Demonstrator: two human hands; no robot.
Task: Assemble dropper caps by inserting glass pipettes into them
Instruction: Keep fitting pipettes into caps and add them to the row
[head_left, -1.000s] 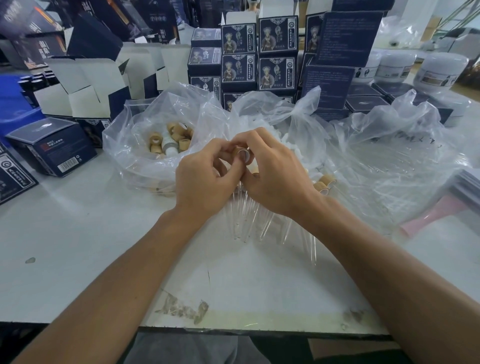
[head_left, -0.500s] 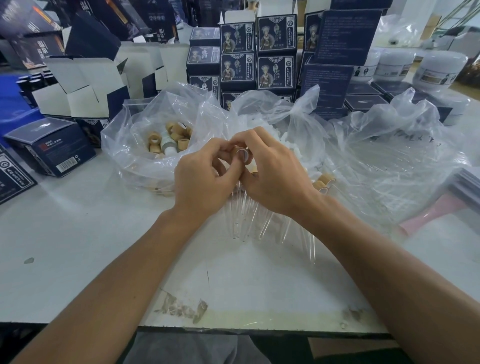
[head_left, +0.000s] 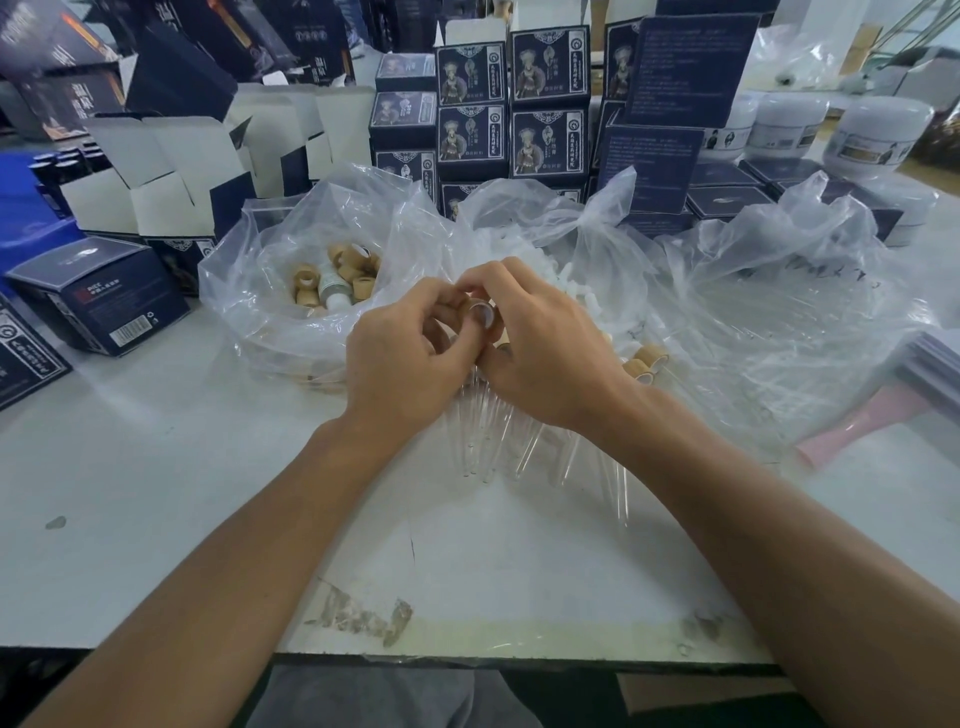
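Both hands meet over the middle of the white table (head_left: 156, 493), fingers curled in toward each other around one tan dropper cap (head_left: 480, 312). The left hand (head_left: 402, 364) pinches it from the left with thumb and fingertips, and the right hand (head_left: 540, 353) grips it from the right, the thumb pressed across its near face. Whether a pipette is seated in this cap cannot be told, since the fingers hide its underside. Beneath and just in front of the hands lies a fan of clear glass pipettes (head_left: 498, 447) on the table, tips pointing toward the person. Two more tan caps (head_left: 647, 361) rest just beside the right wrist. Behind the left hand an open clear plastic bag (head_left: 260, 291) holds a heap of loose tan caps (head_left: 337, 280), one with a white part among them. A second clear bag (head_left: 545, 228) behind the hands holds small white pieces, too blurred to identify, and a third crumpled bag (head_left: 779, 312) spreads to the right. Stacked behind are dark navy cartons (head_left: 548, 104) printed with a figure in ornate headdress and a round emblem; their characters are too small to read. A closed navy box (head_left: 98, 291) at the left carries a barcode, a small red mark and fine unreadable print. Open cartons with white flaps (head_left: 156, 171) stand behind it. White jars (head_left: 883, 130) with gold-toned labels sit at the far right, and a pink object (head_left: 857, 431) lies near the right edge.
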